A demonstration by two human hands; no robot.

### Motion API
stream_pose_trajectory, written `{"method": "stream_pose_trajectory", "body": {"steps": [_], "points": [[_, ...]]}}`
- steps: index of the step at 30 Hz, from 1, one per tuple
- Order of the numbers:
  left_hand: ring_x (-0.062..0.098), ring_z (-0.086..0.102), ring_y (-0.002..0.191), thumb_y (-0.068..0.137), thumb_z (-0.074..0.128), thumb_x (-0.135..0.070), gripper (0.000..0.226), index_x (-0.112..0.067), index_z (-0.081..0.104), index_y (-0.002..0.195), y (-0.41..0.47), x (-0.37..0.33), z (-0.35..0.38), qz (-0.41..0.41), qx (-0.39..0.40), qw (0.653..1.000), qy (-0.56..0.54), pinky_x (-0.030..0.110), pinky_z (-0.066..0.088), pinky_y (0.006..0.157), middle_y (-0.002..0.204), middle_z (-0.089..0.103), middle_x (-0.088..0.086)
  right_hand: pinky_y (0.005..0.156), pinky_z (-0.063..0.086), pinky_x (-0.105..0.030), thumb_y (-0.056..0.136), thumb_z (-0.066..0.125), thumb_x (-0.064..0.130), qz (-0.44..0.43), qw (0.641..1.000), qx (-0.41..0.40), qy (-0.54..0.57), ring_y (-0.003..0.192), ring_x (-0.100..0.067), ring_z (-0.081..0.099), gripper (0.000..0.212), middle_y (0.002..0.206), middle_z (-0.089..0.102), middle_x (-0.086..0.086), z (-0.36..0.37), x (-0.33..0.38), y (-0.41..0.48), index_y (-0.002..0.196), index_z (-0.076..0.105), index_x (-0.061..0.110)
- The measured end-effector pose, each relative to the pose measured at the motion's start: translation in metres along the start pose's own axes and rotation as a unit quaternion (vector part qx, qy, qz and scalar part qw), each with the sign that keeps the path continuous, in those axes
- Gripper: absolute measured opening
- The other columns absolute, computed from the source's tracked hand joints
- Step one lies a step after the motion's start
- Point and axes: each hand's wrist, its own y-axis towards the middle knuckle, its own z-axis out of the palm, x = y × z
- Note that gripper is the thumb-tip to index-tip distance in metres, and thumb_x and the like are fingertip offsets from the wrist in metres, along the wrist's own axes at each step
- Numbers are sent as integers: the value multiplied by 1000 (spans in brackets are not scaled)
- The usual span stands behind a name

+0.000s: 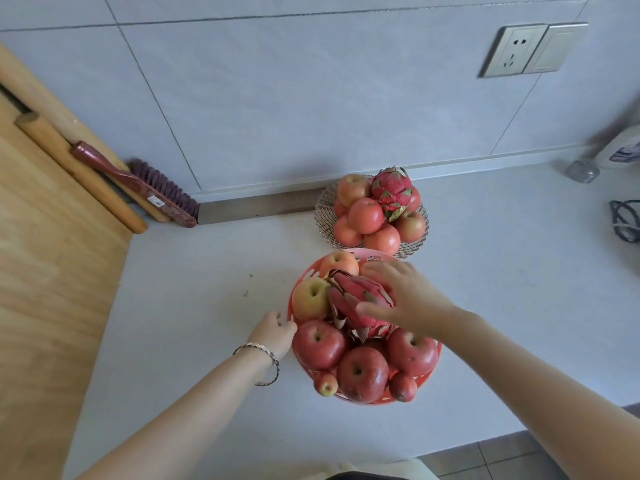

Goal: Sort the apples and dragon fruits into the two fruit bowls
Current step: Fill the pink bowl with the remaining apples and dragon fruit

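Note:
A red plastic bowl (420,382) near the counter's front holds several apples, among them a dark red apple (362,373) and a yellow-green apple (310,299), with a dragon fruit (353,301) lying on top. My right hand (403,294) curls over that dragon fruit, fingers spread around it and touching it. My left hand (275,332) rests against the bowl's left rim. Behind stands a wire bowl (323,206) piled with orange-red apples (365,215), and a second dragon fruit (392,188) sits on top of them.
A wooden board (52,271) and a rolling pin (83,174) lie at the left, with a maroon brush (138,183) leaning by the wall. A glass jar (581,170), a white bottle (620,147) and a dark cord (625,220) sit at the right.

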Motion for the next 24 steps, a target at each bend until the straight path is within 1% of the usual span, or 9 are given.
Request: {"method": "stream_pose_trajectory", "body": {"steps": [3, 5, 7, 8, 10, 14, 17, 20, 24], "points": [[30, 64, 80, 89, 38, -15, 31, -7, 50, 117, 3, 4, 7, -24, 26, 997, -64, 36, 55, 71, 101, 63, 17, 107, 30, -43, 81, 59, 50, 117, 983, -139, 41, 128, -29, 35, 58, 133, 48, -10, -12, -24, -14, 128, 50, 18], [29, 65, 69, 93, 35, -10, 20, -8, 52, 104, 5, 8, 8, -43, 42, 990, -129, 39, 55, 68, 84, 63, 15, 102, 34, -44, 86, 49, 53, 291, 952, -86, 42, 128, -35, 37, 67, 135, 43, -18, -13, -39, -23, 137, 37, 11], [31, 65, 67, 94, 38, -10, 17, -6, 53, 99, 6, 9, 8, -40, 49, 985, -161, 44, 56, 67, 80, 62, 17, 83, 45, -37, 86, 36, 63, 402, 910, 19, 104, 113, -36, 53, 77, 120, 54, -21, -6, -47, -26, 132, 38, 2], [31, 66, 66, 94, 38, -9, 17, -6, 54, 96, 7, 9, 8, -26, 47, 987, -155, 45, 58, 65, 80, 63, 18, 75, 49, -34, 86, 31, 66, 416, 895, 47, 152, 102, -35, 60, 78, 109, 59, -20, -1, -48, -26, 124, 45, -1], [32, 67, 64, 94, 37, -8, 17, -8, 54, 93, 10, 11, 8, 2, 39, 991, -126, 44, 60, 60, 79, 63, 19, 77, 55, -37, 85, 28, 68, 417, 881, 39, 221, 89, -33, 64, 78, 101, 62, -18, 9, -48, -24, 111, 54, 0], [31, 69, 64, 96, 39, -15, 18, -9, 50, 109, 13, 19, 6, 31, 41, 992, -116, 39, 60, 57, 80, 65, 17, 80, 44, -34, 83, 30, 70, 411, 886, -25, 215, 90, -30, 56, 73, 99, 58, -16, 21, -45, -18, 101, 55, 4], [26, 67, 60, 96, 40, -14, 18, -9, 52, 109, 15, 24, -1, 36, 37, 991, -120, 35, 59, 57, 74, 65, 14, 79, 40, -33, 83, 31, 70, 396, 889, -34, 227, 92, -29, 54, 70, 99, 58, -14, 23, -38, -13, 99, 53, 6], [27, 68, 60, 96, 43, -17, 17, -9, 54, 107, 21, 30, -21, 38, 13, 991, -129, 38, 60, 61, 75, 66, 14, 83, 45, -36, 77, 36, 76, 384, 889, -25, 249, 95, -30, 56, 79, 105, 59, -15, 32, -26, -3, 108, 53, 6], [21, 65, 50, 93, 51, -14, 14, -13, 53, 107, 40, 31, -64, 29, -50, 984, -168, 32, 58, 45, 76, 64, 13, 88, 52, -48, 55, 43, 82, 365, 866, -13, 341, 97, -30, 60, 94, 111, 58, -10, 46, 4, 19, 116, 50, 10]]}}
